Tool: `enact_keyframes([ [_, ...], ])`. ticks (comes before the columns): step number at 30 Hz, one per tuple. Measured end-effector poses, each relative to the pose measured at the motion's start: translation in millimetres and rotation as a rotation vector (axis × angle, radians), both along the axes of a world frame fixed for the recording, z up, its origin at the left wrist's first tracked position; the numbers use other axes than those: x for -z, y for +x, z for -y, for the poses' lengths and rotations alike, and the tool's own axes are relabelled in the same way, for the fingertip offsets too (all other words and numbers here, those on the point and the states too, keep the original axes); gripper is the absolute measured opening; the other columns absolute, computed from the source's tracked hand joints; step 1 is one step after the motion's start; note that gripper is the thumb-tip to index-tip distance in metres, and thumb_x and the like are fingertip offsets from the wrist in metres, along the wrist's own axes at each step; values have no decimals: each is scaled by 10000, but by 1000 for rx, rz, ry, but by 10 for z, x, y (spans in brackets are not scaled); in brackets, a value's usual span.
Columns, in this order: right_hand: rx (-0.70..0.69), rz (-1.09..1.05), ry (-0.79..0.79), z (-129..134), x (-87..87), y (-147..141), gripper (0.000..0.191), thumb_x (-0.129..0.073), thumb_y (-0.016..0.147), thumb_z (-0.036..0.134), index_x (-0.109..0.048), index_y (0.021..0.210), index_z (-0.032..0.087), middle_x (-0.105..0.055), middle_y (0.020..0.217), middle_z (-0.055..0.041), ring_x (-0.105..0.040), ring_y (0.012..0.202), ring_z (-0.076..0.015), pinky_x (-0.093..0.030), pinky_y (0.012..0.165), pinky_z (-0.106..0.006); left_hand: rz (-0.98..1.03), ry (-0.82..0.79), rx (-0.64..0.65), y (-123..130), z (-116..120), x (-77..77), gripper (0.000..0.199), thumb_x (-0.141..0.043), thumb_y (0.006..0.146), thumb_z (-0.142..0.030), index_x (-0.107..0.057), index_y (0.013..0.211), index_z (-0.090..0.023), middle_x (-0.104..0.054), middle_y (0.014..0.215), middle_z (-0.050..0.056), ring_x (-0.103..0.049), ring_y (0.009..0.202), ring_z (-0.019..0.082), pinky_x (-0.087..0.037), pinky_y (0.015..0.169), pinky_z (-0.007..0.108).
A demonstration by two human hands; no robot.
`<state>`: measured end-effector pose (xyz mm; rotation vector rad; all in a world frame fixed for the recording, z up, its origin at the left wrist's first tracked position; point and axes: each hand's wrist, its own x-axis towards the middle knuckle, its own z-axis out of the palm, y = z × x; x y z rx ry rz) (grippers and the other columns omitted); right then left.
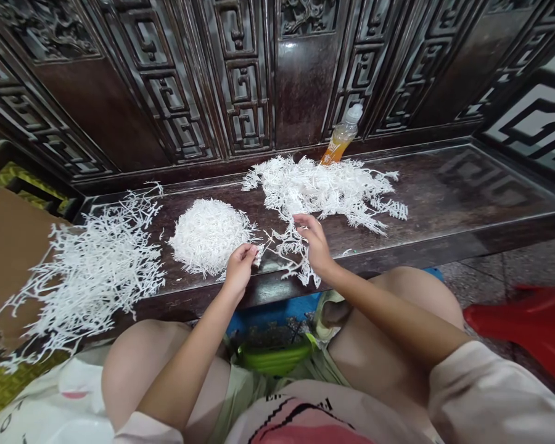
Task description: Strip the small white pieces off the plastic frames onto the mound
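My left hand (241, 266) is closed in a pinch on a white branching plastic sprig (287, 251) at the bench's front edge. Just right of the sprig is my right hand (318, 248), its fingers apart and slightly bent; whether they touch the sprig is hard to see. Behind my right hand spreads a loose pile of leafy white sprigs (319, 188). A rounded heap of small white pieces (210, 235) lies beside my left hand. Farther left, a tangle of bare white stems (106, 265) overhangs the front edge.
The dark wooden bench (444, 185) has a carved back panel. A bottle of orange drink (340, 137) stands behind the sprigs. Cardboard (13, 259) is at far left, a red plastic stool (531, 327) at right. Something green (272, 359) sits between my knees.
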<state>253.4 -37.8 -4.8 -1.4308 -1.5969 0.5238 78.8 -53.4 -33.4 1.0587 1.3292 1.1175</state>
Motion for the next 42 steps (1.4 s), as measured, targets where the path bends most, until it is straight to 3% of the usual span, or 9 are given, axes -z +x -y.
enact_keyframes([
  [3, -24, 92, 27, -55, 0, 20, 256, -394, 777, 267, -512, 999, 214, -531, 1049, -51, -419, 1014, -220, -270, 888, -392, -26, 17, 44, 8, -8, 22, 209, -515, 720, -374, -525, 707, -165, -496, 634, -26, -449, 614, 90, -345, 607, 202],
  [8, -441, 260, 109, 56, -25, -109, 291, -378, 804, 222, -513, 1062, 214, -526, 1106, -55, -396, 1075, -196, -242, 937, -381, 67, 22, 133, 67, 6, 30, 209, -524, 716, -376, -508, 706, -168, -475, 654, -31, -444, 629, 87, -354, 620, 199],
  [13, -473, 415, 8, 140, 40, -163, 305, -363, 835, 294, -467, 1107, 201, -562, 1036, -62, -391, 1066, -200, -81, 992, -455, 139, -2, 129, 77, 24, -14, 208, -515, 722, -381, -504, 730, -173, -488, 669, -30, -449, 625, 87, -366, 628, 203],
  [17, -508, 494, -60, 144, 38, -172, 342, -289, 856, 418, -552, 824, 200, -592, 799, -38, -461, 893, -185, -67, 968, -479, 25, 61, 93, 67, 25, -27, 193, -495, 737, -368, -514, 735, -176, -491, 674, -25, -448, 657, 96, -347, 633, 201],
  [23, -553, 326, -268, 92, 138, -202, 398, -282, 857, 435, -508, 670, 166, -507, 568, 22, -452, 595, -103, -295, 796, -318, -49, 105, 120, 70, 13, 12, 163, -487, 744, -342, -529, 739, -185, -513, 707, -16, -466, 705, 115, -350, 666, 216],
  [27, -591, 225, -319, 55, 176, -179, 357, -347, 835, 420, -529, 685, 152, -495, 594, 13, -434, 583, -100, -308, 599, -223, 31, 5, 130, 46, -11, 6, 256, -436, 765, -410, -558, 806, -188, -540, 772, 7, -491, 762, 132, -365, 703, 231],
  [30, -647, 199, -355, 55, 137, -163, 334, -357, 837, 375, -567, 715, 147, -538, 650, -5, -451, 622, -105, -311, 605, -217, 54, -74, 209, 33, -19, -6, 316, -426, 764, -437, -576, 895, -192, -562, 853, 28, -499, 836, 152, -366, 749, 245],
  [37, -685, 105, -469, 60, 133, -163, 275, -388, 812, 288, -616, 740, 150, -591, 717, -7, -502, 691, -116, -343, 662, -222, -7, -35, 334, 60, -7, -49, 262, -492, 721, -421, -514, 656, -168, -517, 678, -15, -476, 720, 125, -354, 725, 232],
  [42, -691, -12, -529, 39, 145, -173, 296, -388, 799, 310, -622, 745, 137, -575, 687, -2, -490, 661, -111, -351, 651, -219, -70, -31, 449, -7, -19, -149, 277, -450, 749, -425, -498, 658, -168, -488, 662, -11, -447, 697, 123, -341, 694, 233],
])
